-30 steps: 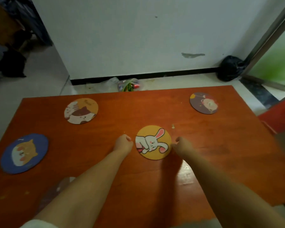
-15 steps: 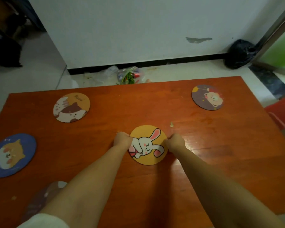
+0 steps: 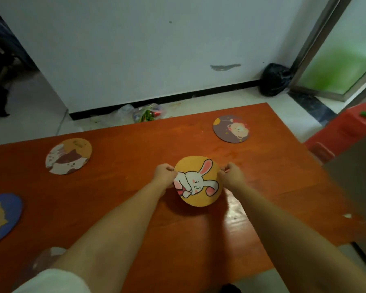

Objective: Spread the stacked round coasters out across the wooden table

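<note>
A yellow round coaster with a white rabbit [image 3: 199, 180] is in the middle of the wooden table [image 3: 135, 144], tilted up off the surface. My left hand [image 3: 164, 173] pinches its left edge and my right hand [image 3: 230, 174] pinches its right edge. Other coasters lie flat and apart: a tan cat coaster [image 3: 69, 155] at far left, a purple bear coaster [image 3: 230, 129] at far right, a blue coaster [image 3: 1, 217] at the left edge. A brownish coaster [image 3: 44, 259] shows partly behind my left forearm.
A red plastic stool [image 3: 342, 132] stands right of the table. A grey surface [image 3: 359, 187] overlaps the table's right side. On the floor beyond the far edge lie a clear bag of rubbish [image 3: 146, 114] and a black bag [image 3: 275, 79].
Both hands closed in from beside the rabbit coaster onto its edges, gripped it and raised it from the table. The camera view shifted slightly.
</note>
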A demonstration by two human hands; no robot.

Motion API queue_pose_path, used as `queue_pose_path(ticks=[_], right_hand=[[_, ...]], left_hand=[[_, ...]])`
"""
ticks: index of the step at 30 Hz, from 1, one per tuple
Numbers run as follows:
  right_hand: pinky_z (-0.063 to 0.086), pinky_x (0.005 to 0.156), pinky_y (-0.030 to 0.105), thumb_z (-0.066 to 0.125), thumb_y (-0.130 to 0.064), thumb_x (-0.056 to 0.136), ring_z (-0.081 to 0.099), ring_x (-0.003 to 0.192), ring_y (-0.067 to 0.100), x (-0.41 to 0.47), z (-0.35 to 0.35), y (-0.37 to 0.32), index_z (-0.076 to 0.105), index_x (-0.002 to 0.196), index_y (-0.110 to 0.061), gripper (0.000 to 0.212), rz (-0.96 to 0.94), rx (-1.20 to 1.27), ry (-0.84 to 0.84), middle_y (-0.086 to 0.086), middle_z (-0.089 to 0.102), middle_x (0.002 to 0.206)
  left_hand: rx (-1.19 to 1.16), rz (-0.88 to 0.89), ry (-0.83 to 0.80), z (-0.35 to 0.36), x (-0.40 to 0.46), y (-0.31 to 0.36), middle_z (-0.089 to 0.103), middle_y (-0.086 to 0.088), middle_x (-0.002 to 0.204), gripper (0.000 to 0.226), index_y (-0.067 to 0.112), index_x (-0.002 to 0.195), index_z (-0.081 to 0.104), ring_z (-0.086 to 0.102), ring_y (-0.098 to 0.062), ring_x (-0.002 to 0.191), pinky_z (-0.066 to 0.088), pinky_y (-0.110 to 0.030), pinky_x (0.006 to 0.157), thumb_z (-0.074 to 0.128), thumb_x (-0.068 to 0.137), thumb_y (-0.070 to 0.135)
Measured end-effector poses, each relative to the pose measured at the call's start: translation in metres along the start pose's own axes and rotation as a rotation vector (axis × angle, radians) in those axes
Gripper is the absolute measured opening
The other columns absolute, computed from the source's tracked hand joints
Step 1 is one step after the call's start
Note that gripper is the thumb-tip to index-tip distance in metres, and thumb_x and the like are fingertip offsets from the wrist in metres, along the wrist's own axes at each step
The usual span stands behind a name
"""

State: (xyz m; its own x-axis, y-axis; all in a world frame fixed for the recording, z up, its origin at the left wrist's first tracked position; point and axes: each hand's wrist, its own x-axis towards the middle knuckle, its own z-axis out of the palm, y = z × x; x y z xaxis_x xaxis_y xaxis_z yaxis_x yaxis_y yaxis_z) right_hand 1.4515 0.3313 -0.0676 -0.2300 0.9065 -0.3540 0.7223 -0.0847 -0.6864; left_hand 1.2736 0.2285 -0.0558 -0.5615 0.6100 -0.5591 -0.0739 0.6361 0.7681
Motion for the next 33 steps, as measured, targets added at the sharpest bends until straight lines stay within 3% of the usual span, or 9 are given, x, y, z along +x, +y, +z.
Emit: queue_pose_path(ticks=[3,10,14,18,23,26,28,31,33], right_hand=[[0.035,0.066,0.036,0.052,-0.011,0.089,0.045,0.076,0.028,0.013,-0.033,0.027,0.043,0.082,-0.007,0.012,-0.018,-0.019,-0.005,0.003,0.044,0.067],[0.033,0.058,0.034,0.053,-0.013,0.09,0.041,0.069,0.026,0.037,-0.119,0.104,0.042,0.079,-0.01,0.016,-0.08,-0.041,-0.13,0.002,0.044,0.065],[0.035,0.063,0.034,0.055,-0.012,0.09,0.044,0.072,0.026,0.041,-0.164,0.141,0.043,0.076,-0.011,0.018,-0.092,-0.059,-0.185,0.002,0.045,0.065],[0.031,0.064,0.034,0.054,-0.011,0.091,0.039,0.072,0.024,0.04,-0.179,0.163,0.04,0.08,-0.007,0.018,-0.099,-0.084,-0.236,0.01,0.046,0.073],[0.037,0.064,0.038,0.055,-0.015,0.091,0.045,0.075,0.027,0.032,-0.178,0.18,0.044,0.084,-0.008,0.015,-0.105,-0.144,-0.236,0.009,0.05,0.078],[0.044,0.068,0.045,0.054,-0.014,0.092,0.051,0.08,0.033,0.03,-0.173,0.19,0.05,0.094,-0.005,0.01,-0.124,-0.222,-0.236,0.016,0.057,0.09],[0.039,0.062,0.039,0.054,-0.014,0.092,0.049,0.078,0.031,0.03,-0.168,0.198,0.049,0.098,-0.006,0.011,-0.146,-0.286,-0.233,0.02,0.061,0.1],[0.04,0.064,0.037,0.057,-0.021,0.091,0.052,0.081,0.03,0.029,-0.166,0.207,0.044,0.095,-0.013,0.016,-0.162,-0.323,-0.207,0.017,0.057,0.109],[0.047,0.069,0.042,0.061,-0.025,0.089,0.057,0.088,0.031,0.03,-0.171,0.204,0.048,0.1,-0.01,0.022,-0.15,-0.265,-0.189,0.015,0.058,0.109]], left_hand=[[-0.002,-0.002,-0.006,0.043,-0.011,0.007,0.052,-0.004,0.075,0.03,0.016,0.066,0.045,0.054,-0.026,0.083,0.048,-0.03,0.057,0.052,0.093,0.006],[-0.06,-0.073,0.103,0.158,-0.059,0.008,0.053,-0.004,0.075,0.026,0.016,0.07,0.047,0.054,-0.024,0.076,0.047,-0.027,0.053,0.053,0.093,0.007],[-0.074,-0.111,0.149,0.218,-0.084,0.005,0.053,-0.005,0.076,0.03,0.016,0.066,0.044,0.054,-0.026,0.083,0.047,-0.028,0.056,0.052,0.094,0.007],[-0.061,-0.123,0.178,0.243,-0.098,0.001,0.055,-0.007,0.076,0.029,0.016,0.066,0.045,0.056,-0.022,0.073,0.049,-0.028,0.055,0.052,0.093,0.006],[0.171,-0.09,0.245,0.26,-0.103,-0.017,0.059,-0.01,0.081,0.016,0.012,0.074,0.051,0.057,-0.026,0.079,0.054,-0.04,0.071,0.056,0.09,0.01],[0.355,-0.041,0.254,0.269,-0.105,-0.028,0.053,-0.003,0.07,0.02,0.016,0.071,0.046,0.052,-0.025,0.075,0.041,-0.033,0.062,0.057,0.088,0.016],[0.452,-0.025,0.244,0.274,-0.106,-0.035,0.059,-0.008,0.086,0.011,0.013,0.085,0.051,0.055,-0.027,0.081,0.037,-0.029,0.06,0.058,0.088,0.022],[0.542,-0.003,0.242,0.276,-0.107,-0.04,0.054,-0.009,0.119,0.034,0.014,0.116,0.05,0.057,-0.028,0.105,0.046,-0.036,0.075,0.061,0.087,0.028],[0.505,0.01,0.258,0.269,-0.107,-0.035,0.048,-0.009,0.128,0.045,0.014,0.126,0.046,0.055,-0.029,0.112,0.048,-0.038,0.085,0.063,0.087,0.028]])
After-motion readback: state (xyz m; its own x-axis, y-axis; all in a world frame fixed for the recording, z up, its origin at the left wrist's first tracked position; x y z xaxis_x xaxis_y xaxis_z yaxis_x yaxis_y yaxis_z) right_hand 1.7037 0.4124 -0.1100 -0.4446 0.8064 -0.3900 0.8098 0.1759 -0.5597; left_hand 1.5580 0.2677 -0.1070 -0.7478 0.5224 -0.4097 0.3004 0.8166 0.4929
